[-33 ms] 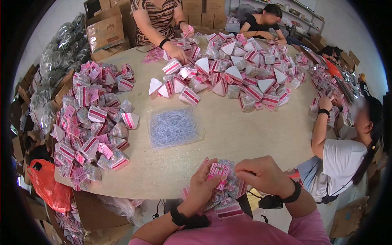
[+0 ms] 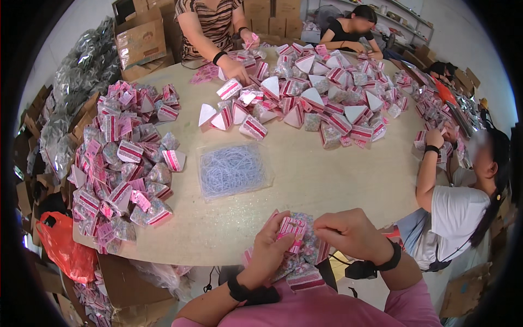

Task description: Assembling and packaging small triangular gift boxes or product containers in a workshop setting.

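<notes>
My left hand (image 2: pixel 272 242) is closed on a small pink printed card (image 2: pixel 292 233), thumb across its lower edge. Close to the card's right side, my right hand (image 2: pixel 351 234) makes a pinch; whatever sits between its fingertips is too small to make out. Beneath both hands, at the table's near edge and over my lap, lie several wedge-shaped packs with pink-and-white striped sides and speckled, glittery contents, one pack (image 2: pixel 304 277) nearest my body. Ahead on the table stands a shallow clear tray (image 2: pixel 237 194) filled with tangled thin whitish loops (image 2: pixel 231 169).
A heap of similar wedge packs (image 2: pixel 122 163) covers the table's left side. Another pile (image 2: pixel 321 98) spreads across the far side, where a person in stripes (image 2: pixel 210 27) reaches in. Another person (image 2: pixel 457 207) works at the right. A red plastic bag (image 2: pixel 65 248) hangs at lower left.
</notes>
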